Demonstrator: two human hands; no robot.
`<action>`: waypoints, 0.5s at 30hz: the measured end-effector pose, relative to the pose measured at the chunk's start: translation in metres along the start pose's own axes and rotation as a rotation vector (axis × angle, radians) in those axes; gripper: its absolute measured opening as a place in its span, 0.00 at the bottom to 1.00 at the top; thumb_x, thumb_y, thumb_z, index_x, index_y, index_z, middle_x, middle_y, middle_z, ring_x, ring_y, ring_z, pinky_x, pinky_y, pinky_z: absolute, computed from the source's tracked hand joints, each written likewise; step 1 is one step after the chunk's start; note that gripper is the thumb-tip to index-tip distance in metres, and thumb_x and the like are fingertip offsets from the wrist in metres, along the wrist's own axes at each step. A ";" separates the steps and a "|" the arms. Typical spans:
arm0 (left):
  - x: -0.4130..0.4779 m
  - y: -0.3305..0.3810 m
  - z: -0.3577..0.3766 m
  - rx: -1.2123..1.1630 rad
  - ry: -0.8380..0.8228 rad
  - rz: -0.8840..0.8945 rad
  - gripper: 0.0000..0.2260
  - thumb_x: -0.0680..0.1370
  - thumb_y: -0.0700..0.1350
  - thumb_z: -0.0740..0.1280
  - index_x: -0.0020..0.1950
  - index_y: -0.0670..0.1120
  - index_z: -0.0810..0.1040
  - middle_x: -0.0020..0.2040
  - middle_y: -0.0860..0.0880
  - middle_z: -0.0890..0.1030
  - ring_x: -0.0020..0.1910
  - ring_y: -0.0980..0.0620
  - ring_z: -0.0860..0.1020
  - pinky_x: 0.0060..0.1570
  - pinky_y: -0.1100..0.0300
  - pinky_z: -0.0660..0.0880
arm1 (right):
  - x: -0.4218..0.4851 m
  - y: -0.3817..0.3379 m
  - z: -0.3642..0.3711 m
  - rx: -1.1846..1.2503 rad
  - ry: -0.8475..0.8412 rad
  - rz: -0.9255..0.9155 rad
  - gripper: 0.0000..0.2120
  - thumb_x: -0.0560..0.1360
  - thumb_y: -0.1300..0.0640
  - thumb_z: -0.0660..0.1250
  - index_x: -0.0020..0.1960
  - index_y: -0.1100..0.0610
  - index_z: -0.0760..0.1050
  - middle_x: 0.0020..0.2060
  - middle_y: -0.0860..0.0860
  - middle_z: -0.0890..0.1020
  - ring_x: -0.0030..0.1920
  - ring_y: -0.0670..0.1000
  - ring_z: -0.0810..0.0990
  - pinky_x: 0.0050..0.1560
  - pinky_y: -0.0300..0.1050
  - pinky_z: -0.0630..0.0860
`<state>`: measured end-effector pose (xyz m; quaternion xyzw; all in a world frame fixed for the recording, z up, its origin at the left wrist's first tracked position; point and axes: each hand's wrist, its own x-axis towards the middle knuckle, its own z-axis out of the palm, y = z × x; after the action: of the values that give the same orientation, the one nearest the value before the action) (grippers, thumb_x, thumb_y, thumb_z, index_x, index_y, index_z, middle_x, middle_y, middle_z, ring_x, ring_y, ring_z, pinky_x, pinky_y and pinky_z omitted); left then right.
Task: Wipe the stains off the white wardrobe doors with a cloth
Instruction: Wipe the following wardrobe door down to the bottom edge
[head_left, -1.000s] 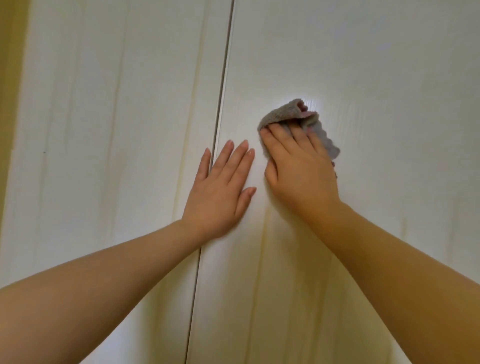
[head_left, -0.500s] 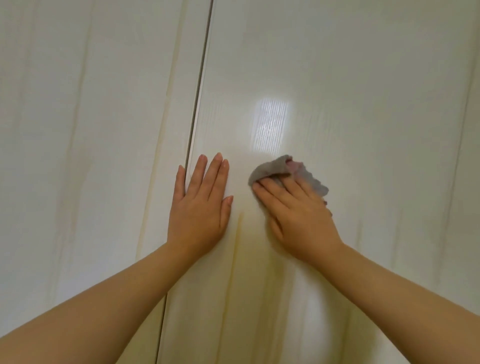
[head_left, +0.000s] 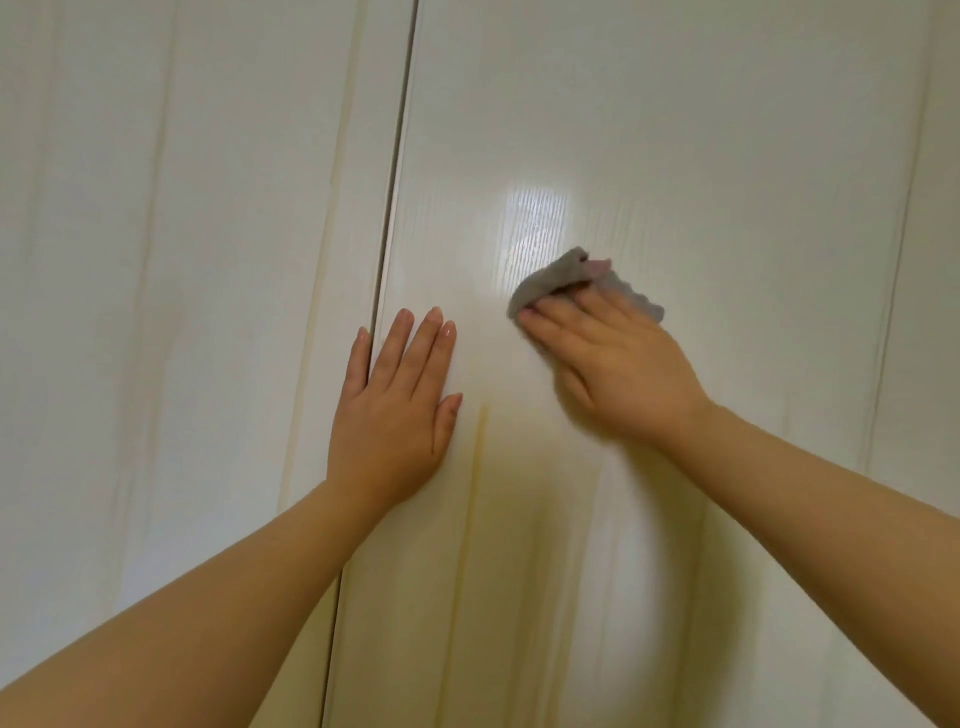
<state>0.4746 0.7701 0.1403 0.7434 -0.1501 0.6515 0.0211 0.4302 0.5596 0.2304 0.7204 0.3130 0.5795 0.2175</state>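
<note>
Right-hand fingers (head_left: 561, 317): straight, held close together, pressing flat on one grey cloth (head_left: 566, 278), right of frame centre; slightly blurred. Left-hand fingers (head_left: 415, 343): straight, nearly together, flat on the surface. Right hand (head_left: 618, 374) and left hand (head_left: 395, 415): two in total, both on the right door (head_left: 675, 130). Doors: two; the left door (head_left: 182, 208) fills the left of the frame. One yellowish streak (head_left: 478, 441) runs below, between the hands
</note>
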 end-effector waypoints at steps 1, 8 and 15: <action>0.000 0.001 0.000 0.001 -0.005 -0.003 0.25 0.83 0.53 0.42 0.75 0.41 0.57 0.73 0.42 0.65 0.73 0.44 0.57 0.72 0.47 0.47 | 0.010 0.009 -0.004 0.016 0.037 0.170 0.22 0.73 0.60 0.54 0.65 0.61 0.73 0.61 0.56 0.77 0.61 0.60 0.74 0.65 0.52 0.61; 0.000 -0.003 0.001 0.003 0.017 0.012 0.25 0.83 0.53 0.42 0.75 0.42 0.57 0.74 0.42 0.64 0.73 0.44 0.57 0.72 0.47 0.47 | -0.006 -0.035 0.015 0.010 0.046 -0.202 0.17 0.77 0.58 0.59 0.64 0.60 0.74 0.60 0.55 0.78 0.63 0.59 0.72 0.67 0.54 0.65; 0.000 0.000 0.003 0.001 0.053 0.004 0.24 0.83 0.53 0.43 0.74 0.42 0.58 0.73 0.42 0.65 0.73 0.44 0.58 0.72 0.46 0.49 | 0.011 -0.015 0.007 0.010 0.157 0.516 0.23 0.77 0.52 0.52 0.68 0.60 0.69 0.65 0.56 0.73 0.65 0.60 0.69 0.66 0.51 0.57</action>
<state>0.4775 0.7690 0.1397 0.7255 -0.1506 0.6711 0.0234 0.4358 0.5780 0.2263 0.7301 0.1381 0.6683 0.0340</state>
